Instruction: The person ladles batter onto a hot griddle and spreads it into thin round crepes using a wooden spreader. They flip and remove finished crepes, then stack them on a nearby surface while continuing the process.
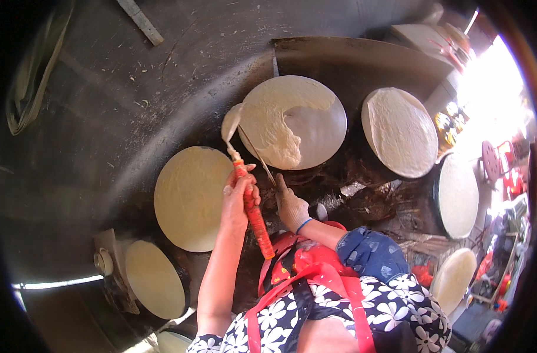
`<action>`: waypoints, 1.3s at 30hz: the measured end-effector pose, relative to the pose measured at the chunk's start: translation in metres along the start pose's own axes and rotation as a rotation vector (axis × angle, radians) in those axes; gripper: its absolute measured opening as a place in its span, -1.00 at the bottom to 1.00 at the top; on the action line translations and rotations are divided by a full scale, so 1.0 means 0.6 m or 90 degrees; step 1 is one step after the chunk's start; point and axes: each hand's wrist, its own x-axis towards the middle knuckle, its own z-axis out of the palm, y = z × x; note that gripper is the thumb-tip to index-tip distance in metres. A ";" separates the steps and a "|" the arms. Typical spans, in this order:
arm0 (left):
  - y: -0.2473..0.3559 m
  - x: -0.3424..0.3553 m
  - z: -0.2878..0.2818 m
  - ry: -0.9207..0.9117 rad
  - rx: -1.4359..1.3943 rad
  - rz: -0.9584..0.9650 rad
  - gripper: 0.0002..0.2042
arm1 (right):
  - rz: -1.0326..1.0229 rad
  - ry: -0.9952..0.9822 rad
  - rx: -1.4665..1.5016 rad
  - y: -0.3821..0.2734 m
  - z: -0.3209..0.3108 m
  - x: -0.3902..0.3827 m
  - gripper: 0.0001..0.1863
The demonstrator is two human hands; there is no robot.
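My bare left hand [242,191] is closed around the red-wrapped handle of a batter spreader [257,223]. Its pale, batter-coated head reaches the left rim of a round griddle [327,135]. On that griddle a layer of wet batter [262,112] covers the left and top, with a thick lobe at the lower middle; bare metal shows at the right. My right hand [292,209], in a pale work glove with a darkened finger, is closed on the lower end of a thin scraper [258,150]. The scraper slants up to the same left rim, crossing near the spreader's head.
More round griddles with pale batter sheets stand around me: one at left [192,200], one lower left [155,279], one at right [401,132], others far right [458,197] and lower right [454,276]. A curved dark metal wall [127,82] rises behind. Red chairs [505,156] stand at far right.
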 end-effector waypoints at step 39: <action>-0.100 -0.001 0.028 0.052 0.057 -0.312 -0.69 | 0.063 -0.203 0.092 0.402 -0.255 -0.094 -0.31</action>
